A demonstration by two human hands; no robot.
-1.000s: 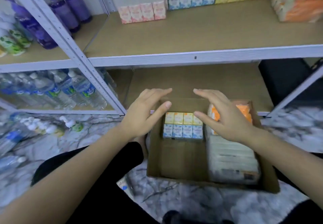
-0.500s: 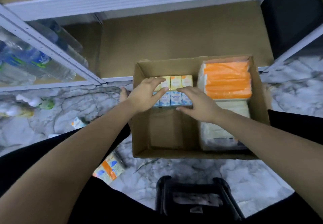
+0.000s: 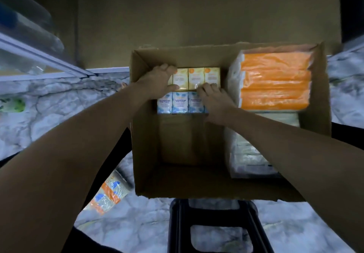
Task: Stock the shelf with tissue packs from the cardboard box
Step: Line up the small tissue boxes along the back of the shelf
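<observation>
- Nearest to the camera stood a black stool (image 3: 213, 227) on the marble floor (image 3: 137, 227), just before the near wall of the cardboard box (image 3: 144, 134).
- To the left of the box, a wrapped orange and blue pack (image 3: 107, 195) lay on the floor, partly hidden behind the left forearm.
- Inside the box, along its right side, lay a pale wrapped bundle (image 3: 250, 154), and farther back a bundle in orange wrap (image 3: 273, 81) lay on top of it.
- The near left part of the box floor was bare cardboard.
- At the far left of the box stood two rows of small tissue packs: the blue packs (image 3: 180, 102) in front and the yellow packs (image 3: 195, 77) behind them, all tightly side by side.
- The left hand (image 3: 157, 81) lay over the left end of the yellow row, fingers bent down at its far edge and thumb at its near edge, gripping it.
- The right hand (image 3: 213, 99) was curled over the right end, fingertips at the seam between the two rows; I could not tell how firm its hold was.
- Beyond the box was the low brown shelf (image 3: 197, 16), dark, and at the left a white shelf rail (image 3: 39, 55).
</observation>
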